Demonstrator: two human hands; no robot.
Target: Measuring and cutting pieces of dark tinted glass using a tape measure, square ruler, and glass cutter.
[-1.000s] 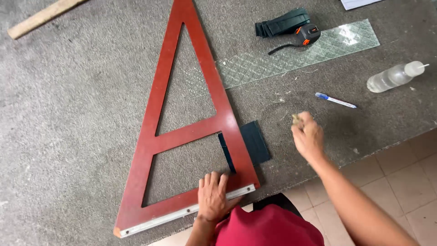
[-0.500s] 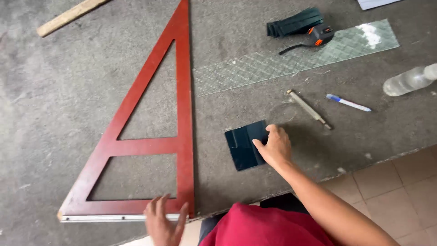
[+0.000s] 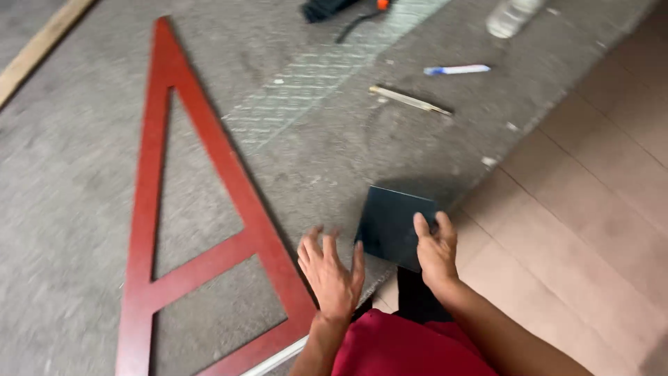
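Note:
A small dark square pane of glass (image 3: 393,224) is tilted up at the near edge of the grey carpeted bench (image 3: 83,209). My right hand (image 3: 437,252) holds its near right edge with thumb and fingers. My left hand (image 3: 332,275) hovers with spread fingers just left of the pane, fingertips close to its left edge, between it and the red triangular frame (image 3: 209,146) lying flat on the bench.
A strip of clear patterned glass (image 3: 313,83) lies beyond the frame. Further right are a slim metal tool (image 3: 410,100), a blue and white pen (image 3: 456,69), a clear bottle (image 3: 511,15) and a black-and-orange tool (image 3: 348,8). A wooden batten (image 3: 38,49) is far left. Tiled floor (image 3: 591,209) lies right.
The view swung left and closer. My right hand has lifted the dark pane off the bench toward the edge. My left hand left the red frame and came beside the pane.

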